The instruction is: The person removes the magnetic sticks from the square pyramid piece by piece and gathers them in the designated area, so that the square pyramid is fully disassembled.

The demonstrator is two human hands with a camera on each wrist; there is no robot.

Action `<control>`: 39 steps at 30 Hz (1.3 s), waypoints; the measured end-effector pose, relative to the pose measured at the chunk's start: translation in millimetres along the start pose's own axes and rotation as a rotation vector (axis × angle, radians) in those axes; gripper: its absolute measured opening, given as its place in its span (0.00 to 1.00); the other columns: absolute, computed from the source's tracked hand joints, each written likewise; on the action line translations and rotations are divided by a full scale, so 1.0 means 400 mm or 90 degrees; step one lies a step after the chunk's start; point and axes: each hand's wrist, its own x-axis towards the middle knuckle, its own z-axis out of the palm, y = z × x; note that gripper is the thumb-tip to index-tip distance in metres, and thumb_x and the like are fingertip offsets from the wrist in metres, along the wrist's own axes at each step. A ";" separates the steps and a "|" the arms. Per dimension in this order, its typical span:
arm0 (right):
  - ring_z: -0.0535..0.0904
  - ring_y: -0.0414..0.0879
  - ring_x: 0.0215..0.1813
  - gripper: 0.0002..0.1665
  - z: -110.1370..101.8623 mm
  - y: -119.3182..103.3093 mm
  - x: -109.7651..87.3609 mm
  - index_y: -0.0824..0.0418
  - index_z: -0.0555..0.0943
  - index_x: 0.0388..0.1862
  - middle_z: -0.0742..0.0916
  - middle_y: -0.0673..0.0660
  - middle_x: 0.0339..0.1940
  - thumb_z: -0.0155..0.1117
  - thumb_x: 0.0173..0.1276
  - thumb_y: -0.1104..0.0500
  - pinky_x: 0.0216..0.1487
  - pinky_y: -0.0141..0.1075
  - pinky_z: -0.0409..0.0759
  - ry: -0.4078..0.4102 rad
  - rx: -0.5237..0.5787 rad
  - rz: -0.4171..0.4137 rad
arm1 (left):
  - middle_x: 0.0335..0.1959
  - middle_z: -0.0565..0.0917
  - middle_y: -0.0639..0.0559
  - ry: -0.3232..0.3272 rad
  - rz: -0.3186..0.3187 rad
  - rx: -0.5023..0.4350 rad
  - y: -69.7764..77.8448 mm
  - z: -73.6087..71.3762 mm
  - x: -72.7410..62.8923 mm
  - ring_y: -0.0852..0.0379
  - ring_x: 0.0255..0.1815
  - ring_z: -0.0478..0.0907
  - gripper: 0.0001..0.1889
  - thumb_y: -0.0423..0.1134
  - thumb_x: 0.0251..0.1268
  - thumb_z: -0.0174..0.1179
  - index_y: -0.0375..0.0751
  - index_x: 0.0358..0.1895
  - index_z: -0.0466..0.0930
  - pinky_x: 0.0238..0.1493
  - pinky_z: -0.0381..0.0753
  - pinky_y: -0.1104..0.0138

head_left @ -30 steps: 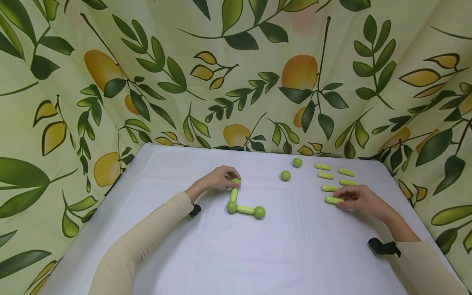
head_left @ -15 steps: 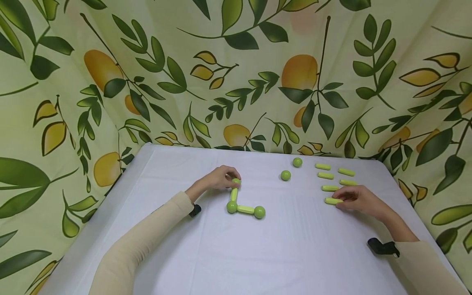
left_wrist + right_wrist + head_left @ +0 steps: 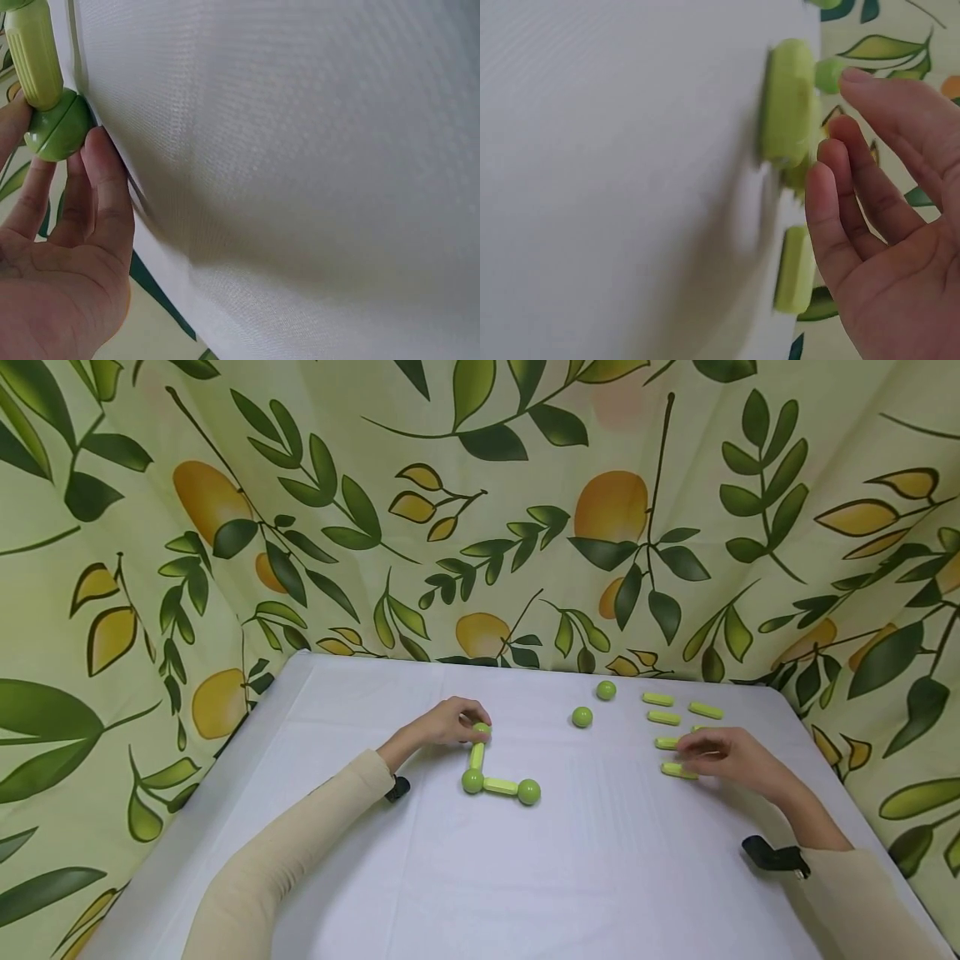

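My left hand [image 3: 441, 724] holds a green ball [image 3: 56, 135] between thumb and fingers. That ball caps one end of an L-shaped piece: a light green ribbed stick [image 3: 476, 757] runs down to a corner ball [image 3: 472, 781], and another stick [image 3: 500, 787] leads right to an end ball [image 3: 528, 792]. Over at the right, my right hand [image 3: 738, 766] hovers with thumb and fingers apart and nothing between them. Just beyond its fingertips lies the nearest loose stick [image 3: 674, 770], large in the right wrist view [image 3: 787, 101]. Part of another stick [image 3: 666, 743] is covered by the hand.
Behind the right hand, several loose sticks [image 3: 663, 717] lie in two columns on the white cloth [image 3: 585, 877]. Two loose green balls [image 3: 582, 717] rest left of them. A leaf-and-fruit curtain [image 3: 525, 568] encloses the table's back and sides.
My right hand has let go of the nearest stick and lifted slightly away from it; the stick stays on the cloth. The left hand keeps its grip on the ball.
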 end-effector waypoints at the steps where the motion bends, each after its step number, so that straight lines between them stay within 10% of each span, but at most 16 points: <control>1: 0.84 0.42 0.45 0.15 0.001 -0.004 0.003 0.68 0.86 0.49 0.88 0.64 0.47 0.75 0.63 0.70 0.44 0.26 0.80 0.002 0.004 -0.007 | 0.45 0.83 0.52 0.000 0.002 0.001 -0.001 0.000 0.000 0.54 0.47 0.78 0.10 0.36 0.66 0.71 0.38 0.47 0.85 0.45 0.81 0.66; 32: 0.84 0.56 0.48 0.15 0.133 -0.112 0.204 0.74 0.83 0.51 0.86 0.69 0.47 0.70 0.66 0.73 0.51 0.30 0.80 -0.063 0.135 -0.059 | 0.49 0.83 0.51 0.003 0.007 0.017 -0.004 0.011 -0.007 0.54 0.49 0.77 0.12 0.37 0.69 0.68 0.39 0.51 0.83 0.52 0.78 0.65; 39: 0.83 0.58 0.46 0.15 0.162 -0.129 0.224 0.75 0.83 0.50 0.86 0.70 0.46 0.70 0.65 0.75 0.49 0.32 0.81 -0.065 0.149 -0.078 | 0.56 0.79 0.44 0.027 -0.011 0.032 0.009 0.019 -0.023 0.49 0.53 0.78 0.29 0.42 0.64 0.73 0.38 0.65 0.73 0.56 0.78 0.60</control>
